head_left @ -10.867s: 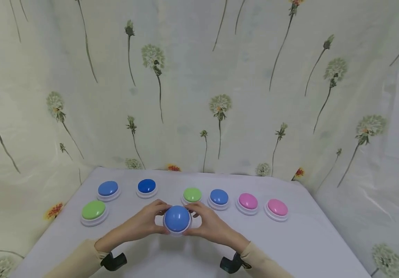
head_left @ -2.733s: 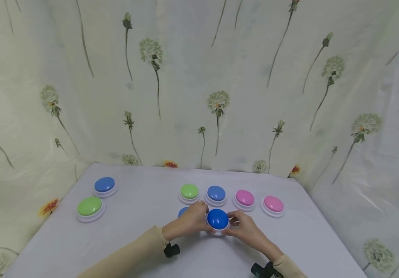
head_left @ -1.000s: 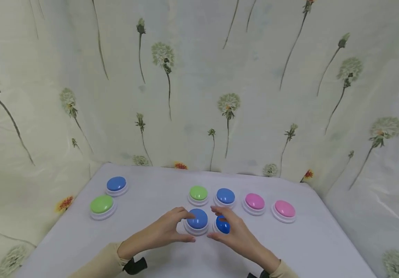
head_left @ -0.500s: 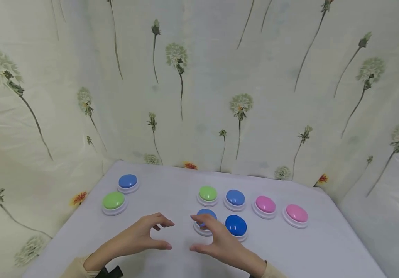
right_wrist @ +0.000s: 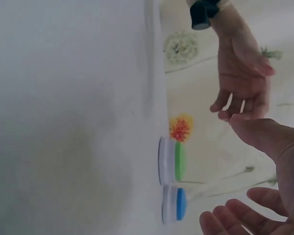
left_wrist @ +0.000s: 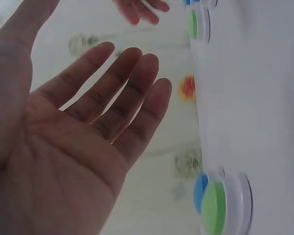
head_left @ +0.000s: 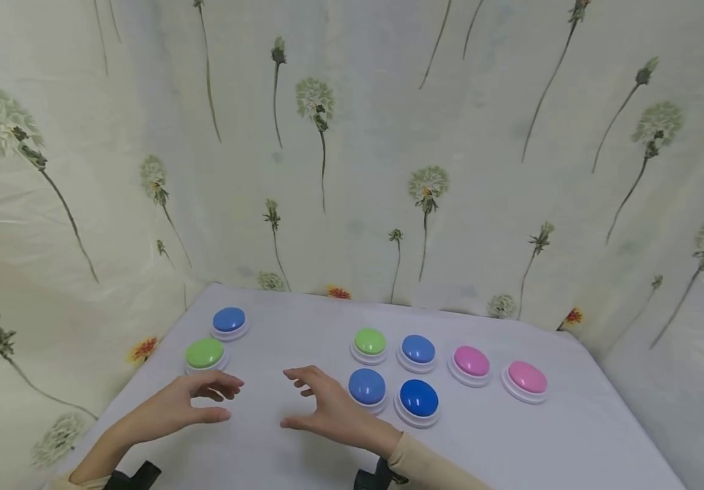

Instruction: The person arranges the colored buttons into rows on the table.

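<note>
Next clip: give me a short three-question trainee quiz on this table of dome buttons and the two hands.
1. True or false: the left hand grips a button.
2. Multiple choice: which button lies nearest the left hand? A) the green button at the table's left B) the far-right pink button C) the dark blue button
3. Fill in: the number of pink buttons on the table is ____.

Key: 1. False; both it and the right hand hover with fingers spread, holding nothing. 2. A. 3. Two.
</note>
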`<state>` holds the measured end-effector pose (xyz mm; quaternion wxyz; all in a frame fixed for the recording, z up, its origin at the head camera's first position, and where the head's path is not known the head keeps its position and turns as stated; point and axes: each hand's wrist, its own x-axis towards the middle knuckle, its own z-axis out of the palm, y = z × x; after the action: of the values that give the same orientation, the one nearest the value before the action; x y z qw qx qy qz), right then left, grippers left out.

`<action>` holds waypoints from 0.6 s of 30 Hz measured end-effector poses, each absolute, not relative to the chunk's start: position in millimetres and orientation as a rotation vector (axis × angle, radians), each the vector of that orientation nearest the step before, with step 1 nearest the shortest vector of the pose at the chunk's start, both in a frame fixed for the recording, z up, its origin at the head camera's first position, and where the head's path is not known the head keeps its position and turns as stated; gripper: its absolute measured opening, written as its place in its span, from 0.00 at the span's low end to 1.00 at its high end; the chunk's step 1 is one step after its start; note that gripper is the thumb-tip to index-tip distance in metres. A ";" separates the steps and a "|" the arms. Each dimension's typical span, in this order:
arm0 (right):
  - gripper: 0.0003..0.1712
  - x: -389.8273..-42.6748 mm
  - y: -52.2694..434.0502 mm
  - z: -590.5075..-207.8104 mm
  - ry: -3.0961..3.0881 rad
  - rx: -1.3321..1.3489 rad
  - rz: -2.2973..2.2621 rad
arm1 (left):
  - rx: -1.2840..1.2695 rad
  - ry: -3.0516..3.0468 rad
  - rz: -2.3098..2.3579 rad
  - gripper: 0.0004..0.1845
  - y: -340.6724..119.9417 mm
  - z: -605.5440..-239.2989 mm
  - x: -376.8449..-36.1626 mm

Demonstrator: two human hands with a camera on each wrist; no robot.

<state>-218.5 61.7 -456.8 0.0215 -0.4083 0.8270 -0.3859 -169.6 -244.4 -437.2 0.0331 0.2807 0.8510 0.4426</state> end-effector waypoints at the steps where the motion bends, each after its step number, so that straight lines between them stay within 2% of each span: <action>1: 0.43 -221.8 55.0 -458.0 2.558 -1.261 -1.190 | 0.845 2.625 1.393 0.20 -253.2 -438.5 -171.2; 6: 0.42 -239.5 24.7 -465.4 2.515 -1.187 -1.210 | 0.589 2.711 1.550 0.20 -294.9 -443.8 -180.1; 11: 0.42 -254.6 -1.2 -472.5 2.495 -1.084 -1.248 | 0.276 2.850 1.546 0.25 -323.2 -451.3 -193.7; 18: 0.44 -269.7 -39.3 -486.0 2.570 -1.013 -1.207 | 0.126 2.924 1.450 0.24 -337.2 -473.5 -214.8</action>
<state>-269.7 -39.3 -486.0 0.0636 -0.3355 0.8507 -0.3996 -214.8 -337.2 -473.5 -0.0622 0.0384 0.8935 0.4431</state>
